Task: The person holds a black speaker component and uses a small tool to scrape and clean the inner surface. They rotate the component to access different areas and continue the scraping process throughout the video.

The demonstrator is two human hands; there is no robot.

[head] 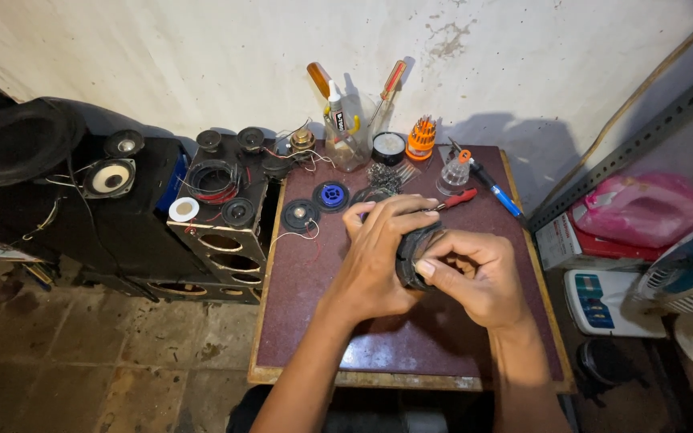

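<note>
Over desk middle: holding a dark round speaker part [415, 255] clear of the maroon desk [314, 321], between both hands.
Left hand [378, 256]: wrapping over the part's near-left side, fingers [399, 210] closed across its top rim.
Right hand [479, 277]: cupping the part from the right, thumb and curled fingers closed on its edge.
Handling, as a judgement: looking light and fairly stiff at the rim, likely thin and fragile toward the centre; gripping best by the outer ring, not by the inner face.
Along far edge of desk: standing a clear jar [352, 132] with screwdrivers and a glue tube, beside an orange bit holder [421, 138] and a small round tin [388, 147].
Near far right corner: lying a blue pen-like tool [500, 196] and a red-handled tool [457, 198], just beside a small clear bottle [454, 171].
Toward far left corner: resting a small black speaker driver [301, 215] and a blue-centred disc [331, 196], red and white wires trailing.
Beyond left edge: lying an opened speaker cabinet [222, 216] with bare round holes, a larger black speaker box [58, 184] beside it.
</note>
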